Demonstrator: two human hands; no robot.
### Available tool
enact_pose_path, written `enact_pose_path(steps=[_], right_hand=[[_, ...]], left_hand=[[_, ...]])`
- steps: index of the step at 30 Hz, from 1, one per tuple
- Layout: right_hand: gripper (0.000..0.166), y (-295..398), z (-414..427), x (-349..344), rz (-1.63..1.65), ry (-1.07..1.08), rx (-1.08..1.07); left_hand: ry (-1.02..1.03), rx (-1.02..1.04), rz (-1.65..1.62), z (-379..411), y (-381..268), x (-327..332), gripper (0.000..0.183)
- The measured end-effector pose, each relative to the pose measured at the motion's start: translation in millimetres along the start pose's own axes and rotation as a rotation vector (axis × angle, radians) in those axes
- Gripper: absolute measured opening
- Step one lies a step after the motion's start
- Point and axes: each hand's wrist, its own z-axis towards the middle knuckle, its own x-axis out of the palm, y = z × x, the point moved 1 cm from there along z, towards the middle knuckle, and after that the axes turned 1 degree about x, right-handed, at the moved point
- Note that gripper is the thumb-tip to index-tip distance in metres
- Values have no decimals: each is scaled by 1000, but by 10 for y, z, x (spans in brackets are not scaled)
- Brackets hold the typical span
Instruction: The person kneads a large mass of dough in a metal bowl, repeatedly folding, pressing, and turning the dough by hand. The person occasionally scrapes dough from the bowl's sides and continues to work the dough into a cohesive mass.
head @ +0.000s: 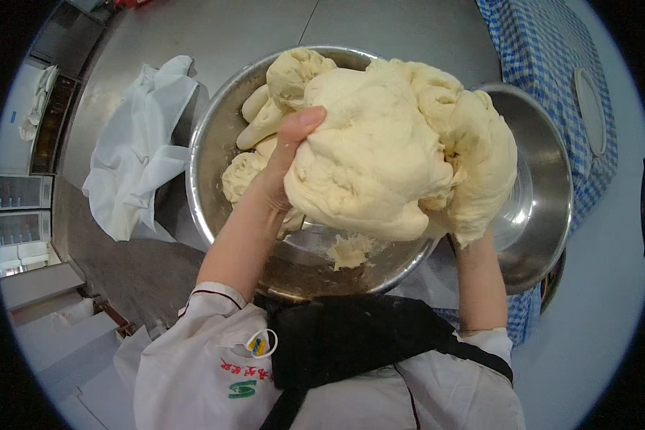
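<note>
A large mass of pale dough (371, 150) is held up over a wide stainless steel bowl (201, 199). My left hand (293, 145) grips its left side, thumb on top and fingers hidden beneath. The dough drapes over my right hand, which is hidden under the right end; only the forearm shows below it. More dough (244, 174) lies along the bowl's left side, and a thin scrap of dough (350, 251) sticks to the metal near the bowl's front.
A second steel bowl (548, 215) stands at the right, beside a blue-and-white checked cloth (548, 59) with a pale oval object (590, 110) on it. A crumpled white cloth (140, 156) lies on the steel table (220, 27), left of the large bowl.
</note>
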Motion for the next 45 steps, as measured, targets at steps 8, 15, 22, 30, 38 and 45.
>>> enact_pose_path(steps=[8, 15, 22, 30, 38, 45], right_hand=[[88, 29, 392, -158, -696, -119, 177], [86, -638, 454, 47, -1480, 52, -196], [70, -862, 574, 18, -1535, -6, -288], [68, -1058, 648, -116, -1441, -52, -315], [62, -1044, 377, 6, -1382, -138, -278], [111, -633, 362, 137, -1328, -182, -237]], left_hand=[[-92, -342, 880, 72, 683, -569, 70], [-120, -759, 1297, -660, 2223, -1049, 92], [-29, -497, 1528, -494, 2418, -785, 74], [174, -760, 956, -693, 2278, -920, 35], [-187, -377, 1282, -994, 1719, -1252, 49], [-371, -34, 1276, -665, 1209, -1169, 56]])
